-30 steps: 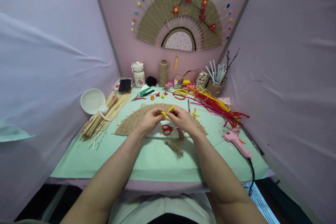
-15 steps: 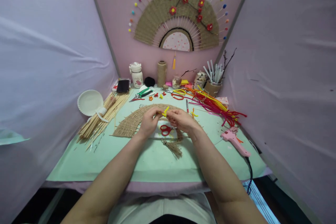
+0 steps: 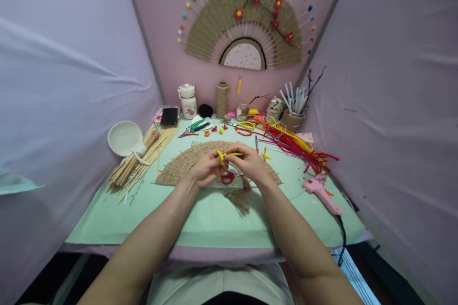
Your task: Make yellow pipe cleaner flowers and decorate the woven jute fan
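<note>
A bent yellow pipe cleaner [image 3: 222, 157] is pinched between my two hands above a woven fan [image 3: 179, 166] lying on the table. My left hand [image 3: 206, 169] grips its looped part with thumb and fingers. The fingers of my right hand [image 3: 248, 159] are closed on the straight end, which sticks out to the right. Under my hands, red-handled scissors [image 3: 227, 177] rest on the fan's pale patterned centre, partly hidden. A twine tassel [image 3: 237, 202] hangs toward me from the fan's lower edge.
Bundled thin sticks [image 3: 139, 167] and a white dish [image 3: 125, 138] are at left. A pink glue gun [image 3: 324, 194] with a black cord and coloured pipe cleaners [image 3: 296, 145] lie at right. Pliers [image 3: 196, 127], small flower pieces [image 3: 214, 129] and yellow-handled scissors [image 3: 246, 125] sit behind the fan.
The yellow pipe cleaner now shows a loop at my left fingers and a straight end pointing right. My left hand has turned, and my right hand has shifted slightly.
</note>
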Demonstrator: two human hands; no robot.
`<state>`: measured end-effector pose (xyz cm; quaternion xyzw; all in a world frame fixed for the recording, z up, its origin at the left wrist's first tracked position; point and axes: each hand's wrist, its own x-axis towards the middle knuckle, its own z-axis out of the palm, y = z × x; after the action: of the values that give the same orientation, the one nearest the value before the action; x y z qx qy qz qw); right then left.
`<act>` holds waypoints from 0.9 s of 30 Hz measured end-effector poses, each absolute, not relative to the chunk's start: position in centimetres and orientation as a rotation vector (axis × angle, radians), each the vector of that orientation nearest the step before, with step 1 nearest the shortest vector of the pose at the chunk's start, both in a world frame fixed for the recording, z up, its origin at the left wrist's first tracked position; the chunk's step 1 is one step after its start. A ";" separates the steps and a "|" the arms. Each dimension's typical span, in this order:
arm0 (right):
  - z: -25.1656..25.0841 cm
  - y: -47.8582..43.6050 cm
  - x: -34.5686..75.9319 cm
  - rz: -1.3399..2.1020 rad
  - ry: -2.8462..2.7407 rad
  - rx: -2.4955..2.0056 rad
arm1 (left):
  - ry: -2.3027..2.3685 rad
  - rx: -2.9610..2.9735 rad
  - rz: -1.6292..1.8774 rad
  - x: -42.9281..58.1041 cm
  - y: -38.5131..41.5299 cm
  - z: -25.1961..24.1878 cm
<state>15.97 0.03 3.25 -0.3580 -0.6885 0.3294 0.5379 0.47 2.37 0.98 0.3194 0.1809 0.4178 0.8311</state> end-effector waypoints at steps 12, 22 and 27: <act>3.0 0.4 16.0 0.860 -1.548 -1.200 | 0.808 1.439 1.172 0.6 3.0 1.3; 2.2 1.1 16.6 1.759 -1.084 -0.928 | 0.752 2.065 1.355 0.3 2.4 0.5; 2.7 1.3 17.4 1.642 -1.080 -0.859 | 0.724 1.263 1.286 0.7 2.8 1.0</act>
<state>17.40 1.28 2.66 -0.3516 -0.4424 0.6725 0.4779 0.67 2.84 0.97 0.5368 0.3078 0.5464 0.5643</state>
